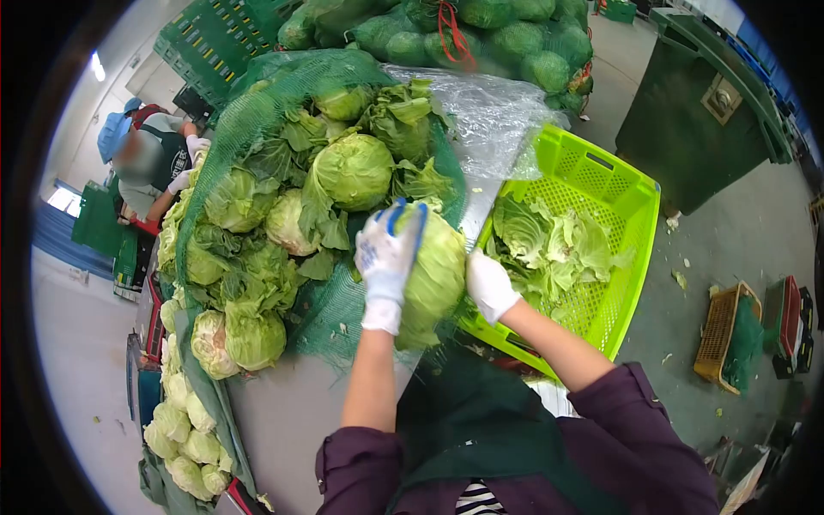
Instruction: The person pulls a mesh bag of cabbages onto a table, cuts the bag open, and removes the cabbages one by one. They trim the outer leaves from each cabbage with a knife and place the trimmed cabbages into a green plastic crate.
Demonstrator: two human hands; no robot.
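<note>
Green apron (481, 421), blue-printed glove (382, 262) on cabbage (436, 279)

The floor (717, 232) is grey, with leaf scraps (679, 280) scattered at right. A green bin (665, 129) stands at upper right; a tan basket (715, 335) rests on the floor near the right edge. At left, a lit lamp (98, 67) adjoins a white wall (70, 142). Green crates (219, 43) are stacked at upper left.

Cabbages (354, 172) are heaped in a mesh sack (300, 69) on the bench (287, 403), crate (645, 236) just right of it with loose leaves (558, 245) inside. Behind those 2 there's a plastic sheet (489, 112), bin (687, 120) back right, basket (715, 339) on the floor (678, 309) right of the crate.
</note>
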